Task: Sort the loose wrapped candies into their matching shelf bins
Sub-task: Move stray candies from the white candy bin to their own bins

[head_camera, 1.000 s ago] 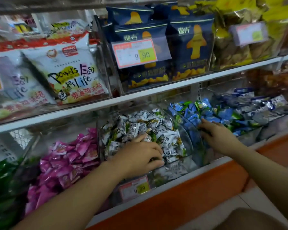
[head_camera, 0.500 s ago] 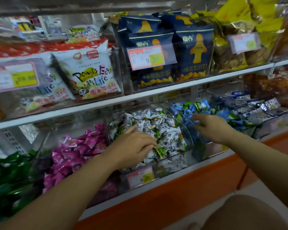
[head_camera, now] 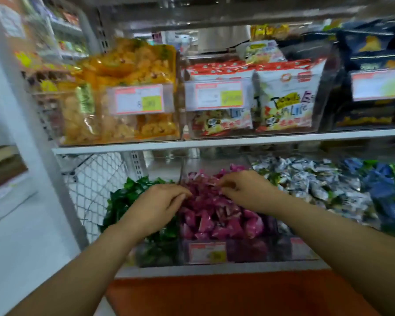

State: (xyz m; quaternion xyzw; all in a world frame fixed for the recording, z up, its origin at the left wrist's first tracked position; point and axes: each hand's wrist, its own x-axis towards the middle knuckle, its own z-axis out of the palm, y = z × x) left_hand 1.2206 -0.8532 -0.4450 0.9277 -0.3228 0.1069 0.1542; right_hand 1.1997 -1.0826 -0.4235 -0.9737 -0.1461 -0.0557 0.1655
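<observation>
Reaching into the lower shelf at the centre of the frame, both hands sit over the bin of pink wrapped candies; the left hand rests at the bin's left edge with fingers curled close together, their tips touching the pile, though whether a candy is pinched I cannot tell; the right hand lies over the back of the heap, fingertips drawn narrow — apparently nipping a wrapper, but blur hides it. Left of the pink bin lie green candies; to its right, white-and-silver candies, then blue candies at the right edge of the frame. A price tag fronts the pink bin. These pieces look light and small, with crinkly, slick film wrappers that probably slide over each other — best taken by a twisted wrapper end or pinched across the body, one at a time; a scoop would likely drag neighbours along.
</observation>
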